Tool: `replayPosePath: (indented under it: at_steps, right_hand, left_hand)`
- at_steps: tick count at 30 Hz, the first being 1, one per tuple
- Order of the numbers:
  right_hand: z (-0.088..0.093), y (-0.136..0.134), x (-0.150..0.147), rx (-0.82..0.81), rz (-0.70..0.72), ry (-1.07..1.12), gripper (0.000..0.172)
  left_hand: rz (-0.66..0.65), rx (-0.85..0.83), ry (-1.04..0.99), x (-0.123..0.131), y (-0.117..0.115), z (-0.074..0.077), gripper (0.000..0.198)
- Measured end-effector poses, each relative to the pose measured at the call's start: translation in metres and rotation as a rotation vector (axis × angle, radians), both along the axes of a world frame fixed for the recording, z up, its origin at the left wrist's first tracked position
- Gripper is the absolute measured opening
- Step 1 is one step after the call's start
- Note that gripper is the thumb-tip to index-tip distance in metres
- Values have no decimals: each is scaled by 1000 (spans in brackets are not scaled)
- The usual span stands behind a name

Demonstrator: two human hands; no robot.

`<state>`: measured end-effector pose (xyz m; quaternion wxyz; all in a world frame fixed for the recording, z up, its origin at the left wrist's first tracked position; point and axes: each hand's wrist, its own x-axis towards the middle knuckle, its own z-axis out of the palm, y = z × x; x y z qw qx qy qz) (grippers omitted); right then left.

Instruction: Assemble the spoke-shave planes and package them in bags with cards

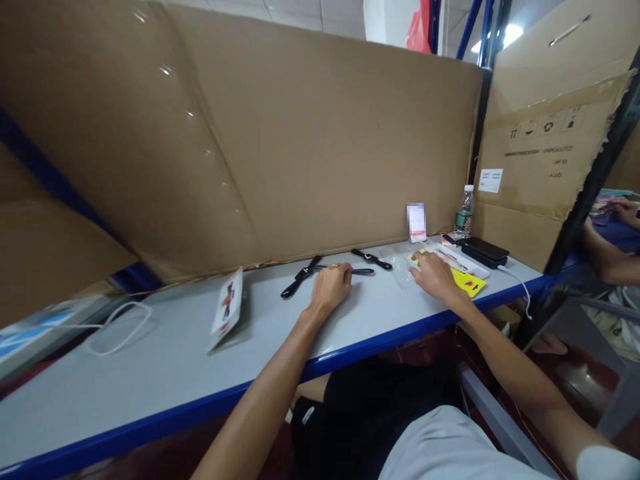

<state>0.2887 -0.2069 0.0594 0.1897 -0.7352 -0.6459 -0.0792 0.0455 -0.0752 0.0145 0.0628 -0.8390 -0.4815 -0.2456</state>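
1. The left hand [331, 285] is curled up on the grey table top with the blue front edge [165, 373]. Its fingertips sit on one end of a thin black watch strap [361, 271]. The strap sticks out to the right from under the fingers. I cannot tell if the hand is pinching it or just touching it.
2. The right hand [433, 275] is open and lies flat, palm down. It rests on a bright yellow card pack [469, 284] and some clear plastic bags [397, 261].
3. A black watch with both straps spread out [300, 277] lies just to the left of the left hand.
4. Another black watch strap piece [371, 259] lies between the two hands, a bit further back.
5. A small white and red card [416, 222] stands behind the bags, against the big brown cardboard wall [300, 147].
6. A flat black box [484, 250] lies near the right hand, with a white cable [521, 285] running off the table edge beside it.
7. A clear water bottle with a green label [464, 212] stands behind the black box.
8. Far to the left, a white card pack with a watch picture [227, 308] leans up on the table. A looped white cord [120, 330] lies beyond it.
9. Another person's arm [607, 257] shows at the far right, past a dark post.
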Motion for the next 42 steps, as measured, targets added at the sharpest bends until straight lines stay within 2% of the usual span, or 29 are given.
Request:
replayPosePath:
  at_steps: [4, 7, 10, 18, 23, 25, 28, 32, 34, 36, 39, 42]
  right_hand:
    - [-14, 20, -30, -126, 54, -114, 44]
    - [-29, 14, -39, -155, 97, -201, 46]
    - [-40, -8, -36, -118, 113, -258, 48]
    - [-68, -89, -33, 32, 151, -282, 49]
    - [-78, -115, -22, 154, 207, -175, 29]
    - [-76, -121, -15, 227, 255, -24, 28]
    - [-70, -130, -3, 378, 280, 324, 27]
    - [-60, -138, 13, 544, 68, 846, 31]
    - [-56, -139, 17, 551, 43, 1145, 40]
    - [-52, -138, 16, 498, 90, 1435, 44]
    - [-47, -135, 7, 400, 165, 1745, 40]
    - [-43, -134, -8, 364, 233, 1939, 34]
  left_hand:
    - [-7, 1, 6, 0, -1, 0, 32]
    - [9, -4, 13, 1, -1, 1, 32]
    - [11, -8, 15, 2, -1, 1, 33]
    - [5, -16, 10, 2, -3, 2, 33]
    - [7, -21, 28, 2, -3, 2, 34]
    - [8, -27, 28, 1, -4, 2, 34]
    - [1, -39, 20, 1, -5, 1, 34]
    - [-11, -43, -34, -1, -5, 4, 34]
    - [-10, -38, -126, -1, -7, 11, 33]
    - [-20, -60, -323, 0, -14, 22, 32]
    - [-130, -213, -727, 5, -45, 35, 29]
    - [-430, -522, -852, 13, -100, 30, 40]
